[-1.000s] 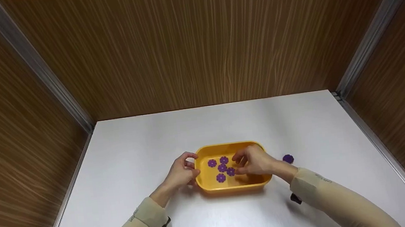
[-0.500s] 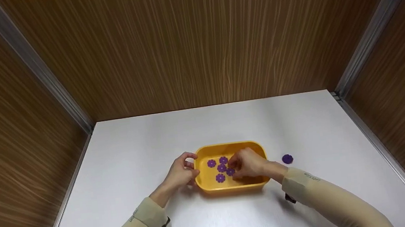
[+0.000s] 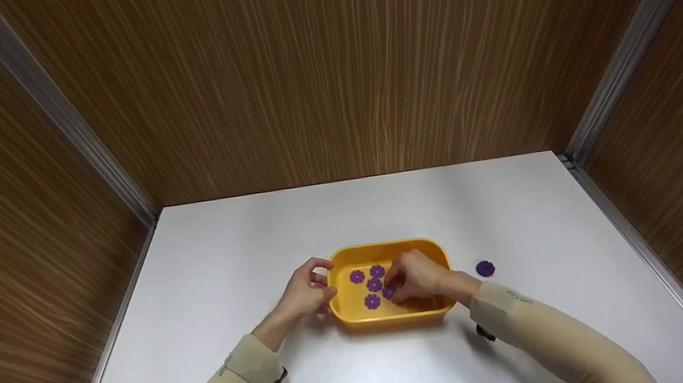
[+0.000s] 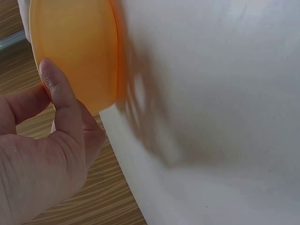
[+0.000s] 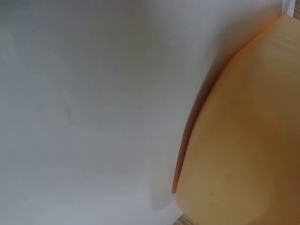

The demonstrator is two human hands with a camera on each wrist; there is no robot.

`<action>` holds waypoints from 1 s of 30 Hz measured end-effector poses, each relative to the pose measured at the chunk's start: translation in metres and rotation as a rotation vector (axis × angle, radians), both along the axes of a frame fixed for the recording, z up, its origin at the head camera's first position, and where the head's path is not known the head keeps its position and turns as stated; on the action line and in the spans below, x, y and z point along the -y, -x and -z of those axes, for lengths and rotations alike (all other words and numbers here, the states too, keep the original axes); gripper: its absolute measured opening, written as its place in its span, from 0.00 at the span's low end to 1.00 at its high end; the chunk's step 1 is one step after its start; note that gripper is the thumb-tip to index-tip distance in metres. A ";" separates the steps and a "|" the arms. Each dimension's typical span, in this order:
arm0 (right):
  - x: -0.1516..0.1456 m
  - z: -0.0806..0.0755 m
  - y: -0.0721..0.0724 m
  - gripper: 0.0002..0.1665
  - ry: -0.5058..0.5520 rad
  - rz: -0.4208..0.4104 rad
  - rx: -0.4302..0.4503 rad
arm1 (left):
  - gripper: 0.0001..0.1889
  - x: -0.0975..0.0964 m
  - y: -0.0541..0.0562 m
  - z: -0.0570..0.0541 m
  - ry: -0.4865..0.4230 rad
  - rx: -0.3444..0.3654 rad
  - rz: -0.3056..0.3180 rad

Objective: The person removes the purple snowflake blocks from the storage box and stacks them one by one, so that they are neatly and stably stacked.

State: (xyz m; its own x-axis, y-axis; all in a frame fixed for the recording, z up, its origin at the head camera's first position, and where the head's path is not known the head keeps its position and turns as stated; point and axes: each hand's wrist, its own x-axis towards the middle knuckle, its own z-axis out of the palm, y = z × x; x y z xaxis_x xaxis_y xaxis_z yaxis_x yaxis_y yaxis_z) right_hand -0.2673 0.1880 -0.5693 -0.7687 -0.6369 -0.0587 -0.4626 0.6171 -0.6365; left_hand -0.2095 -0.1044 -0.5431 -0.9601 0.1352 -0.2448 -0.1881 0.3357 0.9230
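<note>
In the head view a yellow plastic tray (image 3: 347, 310) stands on the white table, with several purple flower-shaped discs (image 3: 372, 301) spread over its floor. My left hand (image 3: 302, 292) holds the tray's left end, the thumb against its outer wall in the left wrist view. Inside the tray's right half, my right hand (image 3: 417, 275) has curled fingers and thumb around the edge of one purple flower-shaped disc (image 3: 389, 292). That disc's right side is hidden by the fingers. The right wrist view has only the tray's outer wall (image 5: 234, 140), not the hand.
Another purple disc (image 3: 485, 268) lies on the white table (image 3: 244, 227) to the right of the tray, close to the right forearm. Wood-grain panels (image 3: 329, 78) rise behind the table and on both sides.
My right hand has moved a little left inside the tray, and its fingers have closed in on the rightmost disc, which has shifted slightly. The left hand stays on the tray's end.
</note>
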 end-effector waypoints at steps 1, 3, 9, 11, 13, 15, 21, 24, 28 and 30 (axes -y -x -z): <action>0.001 0.000 0.000 0.18 -0.012 0.004 0.000 | 0.28 0.000 -0.001 -0.001 0.001 -0.002 -0.001; 0.002 -0.001 -0.001 0.19 -0.036 0.015 0.005 | 0.28 0.000 -0.001 -0.001 0.005 -0.005 -0.004; 0.007 -0.001 -0.002 0.19 -0.095 0.032 -0.006 | 0.28 -0.001 -0.001 -0.001 0.009 -0.004 -0.010; 0.007 0.000 -0.002 0.17 -0.106 0.032 -0.007 | 0.28 -0.001 0.000 -0.001 0.010 -0.004 -0.012; 0.007 0.000 -0.002 0.17 -0.108 0.039 0.002 | 0.28 -0.002 0.000 -0.001 0.016 -0.004 -0.012; 0.007 0.001 -0.002 0.17 -0.106 0.042 0.004 | 0.28 -0.002 0.000 -0.001 0.019 -0.006 -0.011; 0.003 0.000 -0.002 0.20 -0.088 0.010 -0.069 | 0.28 -0.002 -0.001 -0.003 0.012 0.000 -0.004; 0.002 0.000 -0.002 0.21 -0.066 -0.028 -0.133 | 0.29 -0.001 -0.001 -0.003 0.000 0.007 0.002; 0.001 0.002 -0.002 0.23 -0.032 -0.057 -0.158 | 0.29 -0.001 -0.001 -0.003 -0.004 0.006 0.004; 0.000 0.002 -0.002 0.24 -0.013 -0.064 -0.152 | 0.29 -0.001 -0.001 -0.003 -0.001 0.004 0.003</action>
